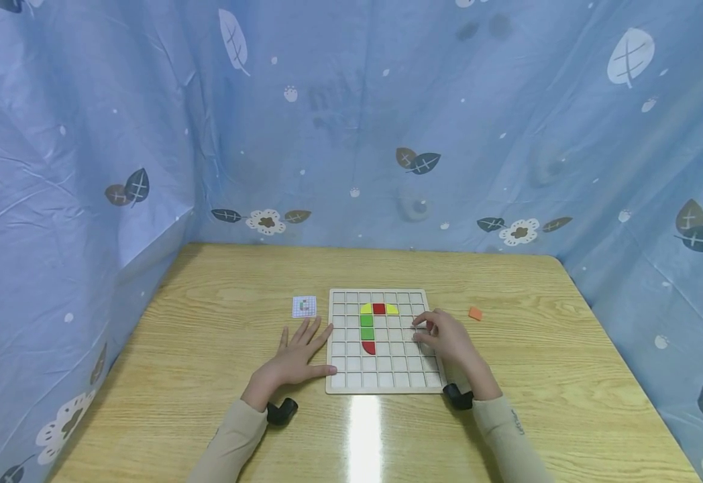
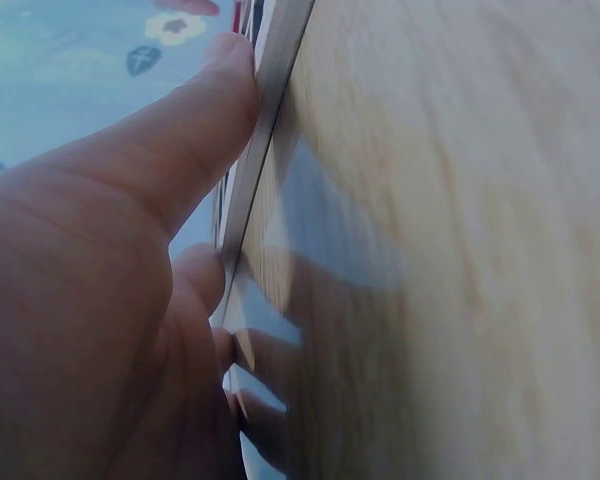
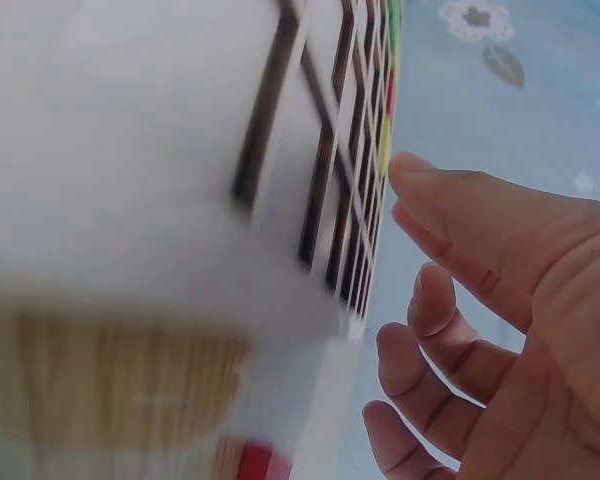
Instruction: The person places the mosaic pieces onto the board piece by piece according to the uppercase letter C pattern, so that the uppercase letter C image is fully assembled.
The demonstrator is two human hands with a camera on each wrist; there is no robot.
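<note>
A white grid board (image 1: 396, 380) with a pale wooden frame lies on the table. On it sit two yellow rounded pieces, a red square (image 1: 378, 308), two green squares (image 1: 367, 327) and a red rounded piece (image 1: 369, 347). My left hand (image 1: 294, 360) lies spread at the board's left edge, its thumb touching the frame. Over the board's right side hovers my right hand (image 1: 451, 340), fingers loosely bent. In the right wrist view its thumb (image 3: 470, 205) and fingers stand apart, and I see nothing between them.
A small card (image 1: 304, 306) printed with a coloured grid pattern lies left of the board. An orange square piece (image 1: 475, 313) is on the table to the right. At the right wrist view's bottom edge a red piece (image 3: 264, 463) shows. A blue patterned curtain (image 1: 351, 134) surrounds the table.
</note>
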